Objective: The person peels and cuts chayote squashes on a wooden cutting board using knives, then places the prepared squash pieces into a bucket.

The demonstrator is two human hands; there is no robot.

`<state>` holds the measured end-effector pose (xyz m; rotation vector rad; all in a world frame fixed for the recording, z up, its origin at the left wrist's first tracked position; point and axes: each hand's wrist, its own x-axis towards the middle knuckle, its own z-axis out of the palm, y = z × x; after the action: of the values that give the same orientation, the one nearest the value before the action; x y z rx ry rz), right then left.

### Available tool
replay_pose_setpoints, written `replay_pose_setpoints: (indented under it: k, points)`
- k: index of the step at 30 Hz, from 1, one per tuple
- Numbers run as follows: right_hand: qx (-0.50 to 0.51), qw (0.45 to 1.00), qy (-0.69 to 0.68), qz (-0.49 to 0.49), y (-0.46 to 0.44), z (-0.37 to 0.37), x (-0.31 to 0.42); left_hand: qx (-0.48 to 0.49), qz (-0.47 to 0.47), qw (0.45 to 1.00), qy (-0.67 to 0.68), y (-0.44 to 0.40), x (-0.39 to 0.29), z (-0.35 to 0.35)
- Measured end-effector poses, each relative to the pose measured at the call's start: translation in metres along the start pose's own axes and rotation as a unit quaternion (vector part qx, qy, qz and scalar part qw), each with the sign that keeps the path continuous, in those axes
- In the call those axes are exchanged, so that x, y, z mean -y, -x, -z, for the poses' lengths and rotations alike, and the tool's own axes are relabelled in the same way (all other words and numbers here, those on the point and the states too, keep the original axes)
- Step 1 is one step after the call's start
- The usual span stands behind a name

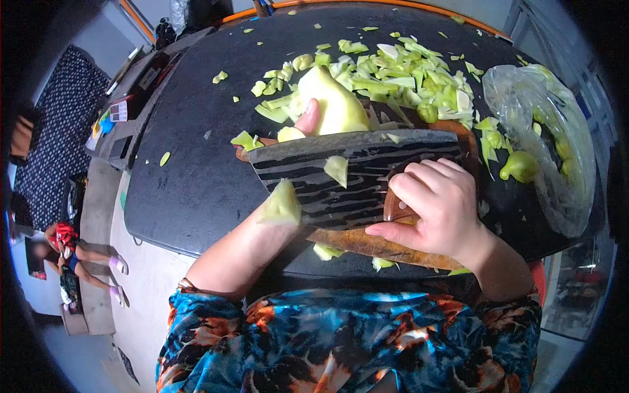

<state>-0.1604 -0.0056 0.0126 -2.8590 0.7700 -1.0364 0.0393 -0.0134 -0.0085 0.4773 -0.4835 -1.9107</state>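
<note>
My right hand [432, 203] is closed around the wooden handle of a wide cleaver [314, 196], its dark, streaked blade stretching to the left. Wet pale slices, one of them [336, 170], cling to the blade, and another lies by my left wrist. Behind the blade, my left hand [308, 118] grips a peeled, pale yellow-green fruit [334, 105]; only the thumb shows, while the blade hides the other fingers. The fruit stands tilted at the cleaver's far edge. Below lies a wooden cutting board [367, 247], mostly covered by the blade.
A heap of green peelings and chips [419, 75] spreads over the dark table [190, 150] behind the board. At right lies a clear plastic bag [563, 203] with green pieces, beside a small green fruit [521, 167]. A person [72, 255] sits far left.
</note>
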Motion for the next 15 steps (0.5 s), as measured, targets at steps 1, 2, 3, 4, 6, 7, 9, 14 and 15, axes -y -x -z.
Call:
replay_pose_setpoints:
  k: [1,2,3,4,6,7,9,14,15]
  points:
    - [-0.003,1.0,0.0,-0.001,0.0,-0.001,0.0,-0.008,-0.005,1.0,-0.004,0.0,0.0,0.0]
    - [-0.006,1.0,0.0,-0.002,0.0,-0.001,0.0,-0.015,-0.009,1.0,-0.01,0.0,-0.001,-0.001]
    - [-0.009,1.0,0.001,-0.002,0.0,-0.002,0.0,-0.022,-0.014,1.0,-0.016,0.0,-0.001,-0.002]
    - [-0.009,1.0,0.01,-0.006,0.001,-0.002,0.0,-0.029,-0.017,0.999,-0.015,0.0,-0.001,-0.002]
    - [-0.008,0.999,0.028,-0.013,0.001,-0.002,0.001,-0.048,-0.011,0.999,0.023,0.0,-0.002,-0.001]
    - [-0.013,0.999,0.036,-0.019,0.001,-0.002,0.0,-0.058,-0.004,0.997,0.06,0.0,-0.002,-0.002]
    - [-0.023,0.998,0.051,-0.031,0.001,-0.003,-0.006,-0.006,-0.029,0.998,0.051,-0.005,-0.007,0.006]
    - [-0.04,0.956,0.034,-0.289,-0.003,0.006,-0.045,-0.055,-0.091,0.994,-0.01,-0.002,-0.004,0.009]
    - [-0.058,0.948,0.003,-0.312,-0.002,0.009,-0.059,-0.043,-0.09,0.995,-0.021,-0.001,-0.003,0.009]
